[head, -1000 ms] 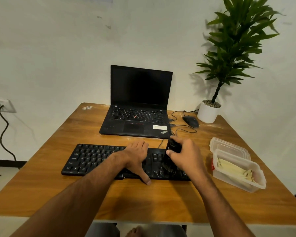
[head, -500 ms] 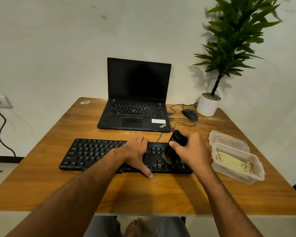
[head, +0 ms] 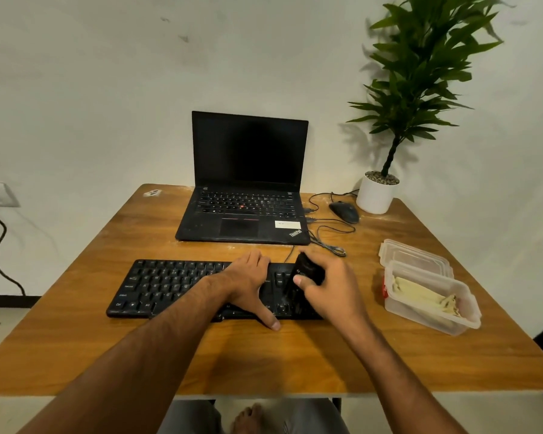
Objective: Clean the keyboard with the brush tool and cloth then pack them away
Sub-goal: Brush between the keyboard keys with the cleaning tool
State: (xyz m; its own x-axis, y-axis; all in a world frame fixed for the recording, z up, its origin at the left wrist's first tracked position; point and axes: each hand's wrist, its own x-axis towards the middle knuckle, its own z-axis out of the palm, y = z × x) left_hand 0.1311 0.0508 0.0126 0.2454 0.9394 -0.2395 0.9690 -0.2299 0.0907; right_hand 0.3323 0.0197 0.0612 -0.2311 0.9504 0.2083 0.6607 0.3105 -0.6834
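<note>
Here the left hand [head: 248, 278] lies flat on the keyboard [head: 170, 286]; right hand [head: 329, 283] grips the brush tool [head: 306, 270].

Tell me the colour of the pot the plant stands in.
White: the pot is plain white, with grey gravel on top. The head view, the only one, shows it at the table's far right corner.

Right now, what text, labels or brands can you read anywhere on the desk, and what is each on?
"ThinkPad": printed at an angle on the laptop palm rest, lower right corner.
White sticker on the palm rest: print too small to read.
Keyboard legends: mostly blurred; "Ctrl" and "Alt" are just readable at the bottom left.
Small tag at the table's far left corner: unreadable.
Brush in the right hand: pale mark, unreadable.
</note>
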